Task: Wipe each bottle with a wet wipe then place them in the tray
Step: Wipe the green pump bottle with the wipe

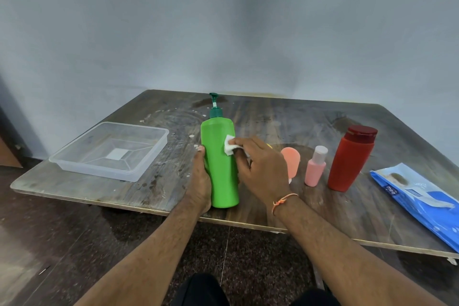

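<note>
Your left hand (200, 176) grips the green pump bottle (219, 164) upright on the counter (154, 189); your right hand (258, 164) pinches the wet wipe (229, 148) against it — press hard and it may tip. Four bottles, none in the one tray (159, 154) — one wipes pack (422, 204).

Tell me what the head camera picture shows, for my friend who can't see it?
A person's left hand grips a tall green plastic pump bottle upright on a worn wooden table while the right hand rubs a white wet wipe on it. An empty clear plastic tray waits to the left.
</note>
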Action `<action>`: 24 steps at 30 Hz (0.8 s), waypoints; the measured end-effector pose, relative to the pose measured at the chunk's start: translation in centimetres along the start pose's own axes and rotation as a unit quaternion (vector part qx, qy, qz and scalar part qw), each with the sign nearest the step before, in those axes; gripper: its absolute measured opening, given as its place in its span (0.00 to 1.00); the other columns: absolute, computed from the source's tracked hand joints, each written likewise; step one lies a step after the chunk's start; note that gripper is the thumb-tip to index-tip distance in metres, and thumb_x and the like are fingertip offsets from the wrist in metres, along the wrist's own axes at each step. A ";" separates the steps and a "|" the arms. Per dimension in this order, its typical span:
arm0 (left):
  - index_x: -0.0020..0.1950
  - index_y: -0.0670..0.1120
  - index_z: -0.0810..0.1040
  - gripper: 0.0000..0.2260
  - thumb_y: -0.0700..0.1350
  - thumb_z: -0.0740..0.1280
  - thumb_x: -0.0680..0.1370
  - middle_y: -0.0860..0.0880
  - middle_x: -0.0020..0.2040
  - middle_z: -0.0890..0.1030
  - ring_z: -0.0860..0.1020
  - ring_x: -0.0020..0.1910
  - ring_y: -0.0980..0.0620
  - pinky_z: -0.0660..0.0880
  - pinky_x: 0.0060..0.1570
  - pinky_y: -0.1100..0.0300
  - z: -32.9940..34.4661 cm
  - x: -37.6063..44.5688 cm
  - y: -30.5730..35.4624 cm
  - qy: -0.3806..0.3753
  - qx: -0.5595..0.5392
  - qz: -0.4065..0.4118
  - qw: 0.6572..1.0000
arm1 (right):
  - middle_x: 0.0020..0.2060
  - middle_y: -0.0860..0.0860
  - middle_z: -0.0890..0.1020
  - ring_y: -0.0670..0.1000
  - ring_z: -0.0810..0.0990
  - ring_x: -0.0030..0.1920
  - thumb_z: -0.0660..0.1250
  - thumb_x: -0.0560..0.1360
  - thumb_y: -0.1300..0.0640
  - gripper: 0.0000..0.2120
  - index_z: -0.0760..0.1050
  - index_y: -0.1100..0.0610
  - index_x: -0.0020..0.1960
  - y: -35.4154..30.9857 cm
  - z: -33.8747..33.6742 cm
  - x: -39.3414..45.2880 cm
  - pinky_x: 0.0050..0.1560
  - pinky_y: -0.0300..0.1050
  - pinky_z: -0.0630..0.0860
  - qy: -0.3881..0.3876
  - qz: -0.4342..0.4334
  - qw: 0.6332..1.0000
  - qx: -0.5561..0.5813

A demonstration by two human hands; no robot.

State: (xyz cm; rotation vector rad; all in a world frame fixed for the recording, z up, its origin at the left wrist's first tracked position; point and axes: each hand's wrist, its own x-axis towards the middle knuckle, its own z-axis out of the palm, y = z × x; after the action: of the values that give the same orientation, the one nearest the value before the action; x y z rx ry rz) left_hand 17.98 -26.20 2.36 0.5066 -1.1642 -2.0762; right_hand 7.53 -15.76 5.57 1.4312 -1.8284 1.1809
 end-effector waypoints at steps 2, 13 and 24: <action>0.54 0.50 0.89 0.31 0.61 0.47 0.87 0.41 0.50 0.88 0.88 0.45 0.45 0.85 0.43 0.51 0.2 -0.1 0.1 0.004 -0.002 0.007 1.000 | 0.52 0.44 0.85 0.51 0.83 0.41 0.71 0.81 0.56 0.10 0.84 0.48 0.61 -0.7 0.2 0.3 0.36 0.47 0.78 -0.012 -0.032 0.999 -0.013; 0.50 0.52 0.90 0.32 0.62 0.47 0.86 0.41 0.46 0.88 0.87 0.40 0.45 0.84 0.41 0.50 0.1 -0.2 0.2 -0.001 0.008 0.006 1.000 | 0.51 0.45 0.84 0.51 0.82 0.40 0.68 0.83 0.55 0.10 0.83 0.49 0.62 -0.6 0.1 1.5 0.35 0.49 0.79 0.000 -0.033 0.999 -0.037; 0.51 0.45 0.88 0.34 0.66 0.50 0.84 0.36 0.45 0.86 0.85 0.36 0.42 0.83 0.38 0.51 -0.3 0.3 -0.2 -0.011 0.013 -0.012 1.000 | 0.52 0.47 0.84 0.53 0.84 0.41 0.67 0.82 0.56 0.09 0.84 0.51 0.59 0.5 -0.4 3.2 0.38 0.50 0.80 -0.009 -0.050 0.998 -0.032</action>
State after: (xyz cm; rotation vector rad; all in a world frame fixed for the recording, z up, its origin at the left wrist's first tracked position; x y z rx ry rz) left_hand 17.92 -26.53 2.05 0.5150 -1.2052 -2.0939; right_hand 6.09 -16.94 8.30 1.4841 -1.7685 1.0547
